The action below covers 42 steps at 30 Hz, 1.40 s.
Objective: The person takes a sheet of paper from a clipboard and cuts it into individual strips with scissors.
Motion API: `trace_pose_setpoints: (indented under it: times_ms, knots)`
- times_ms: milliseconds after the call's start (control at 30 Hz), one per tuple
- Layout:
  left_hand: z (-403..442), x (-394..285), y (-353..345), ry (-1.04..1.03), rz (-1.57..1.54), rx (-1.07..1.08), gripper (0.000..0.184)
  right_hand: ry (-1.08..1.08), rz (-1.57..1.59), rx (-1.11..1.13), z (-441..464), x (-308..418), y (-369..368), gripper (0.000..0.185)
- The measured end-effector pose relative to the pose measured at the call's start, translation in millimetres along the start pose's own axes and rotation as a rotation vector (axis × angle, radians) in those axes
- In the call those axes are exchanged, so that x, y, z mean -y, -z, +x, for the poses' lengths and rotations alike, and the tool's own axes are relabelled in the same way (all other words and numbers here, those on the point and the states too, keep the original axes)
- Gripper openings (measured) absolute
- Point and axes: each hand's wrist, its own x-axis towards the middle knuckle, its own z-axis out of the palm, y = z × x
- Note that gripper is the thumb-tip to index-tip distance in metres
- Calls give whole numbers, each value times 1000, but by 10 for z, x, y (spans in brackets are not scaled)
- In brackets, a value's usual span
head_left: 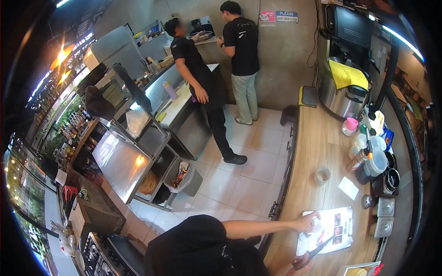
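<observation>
My left hand is closed over the near left part of a printed sheet on the wooden counter. Its fingers pinch a small pale piece, which looks like paper or plastic. My right hand, partly cut off by the lower edge, grips dark-handled scissors. Their blades point up and to the right, over the sheet. Photos and dark lettering cover the sheet. Beyond it lies a blank white slip, with a clear round cup to its left.
Tubs and jars line the counter's far side. Farther along stands a large cooker with a yellow cloth on top. Two people in black stand across the tiled floor, near a bin and steel shelving.
</observation>
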Motion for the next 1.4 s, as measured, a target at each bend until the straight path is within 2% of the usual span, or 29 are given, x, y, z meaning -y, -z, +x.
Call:
trace_pose_setpoints:
  times_ms: [33,100,133,200,233,300,467,533,767,833,1133,1267,1333,1400]
  knots:
    - [-73,93,3,-5,-1,-2,38,6,3,-1,1,-18,-25,47]
    - [-208,336,11,-154,-83,51,47,12,11,-6,9,-35,-129,45]
    - [-275,409,9,-161,-85,45,47,13,14,-9,22,-46,-187,42]
    - [-434,512,12,-70,-301,-70,47,5,32,-34,58,-66,-371,28]
    - [-632,309,-14,-77,-353,-99,42,3,42,-48,78,-58,-468,23]
    - [-719,346,2,-85,-373,-168,38,-28,15,-77,88,30,-676,17]
    - [-790,391,97,-113,-385,-292,28,23,68,-162,-25,206,-1008,16]
    - [-876,318,122,-94,-302,-377,25,73,102,-201,-10,195,-1043,18]
    - [-1039,317,151,-66,-273,-323,27,40,95,-159,-127,415,-1010,16]
    - [-1037,371,202,-36,-241,-307,27,79,14,-26,-4,285,-880,20]
    - [-1245,467,478,-116,-95,-218,23,59,-150,71,-40,330,-861,31]
    - [-1346,439,561,-145,-89,-234,24,66,-108,145,-41,359,-898,35]
    - [-1387,397,587,-85,-98,-184,27,-9,-57,211,-50,425,-911,46]
    - [-1391,386,580,-68,-63,-170,28,4,-53,227,-76,461,-931,46]
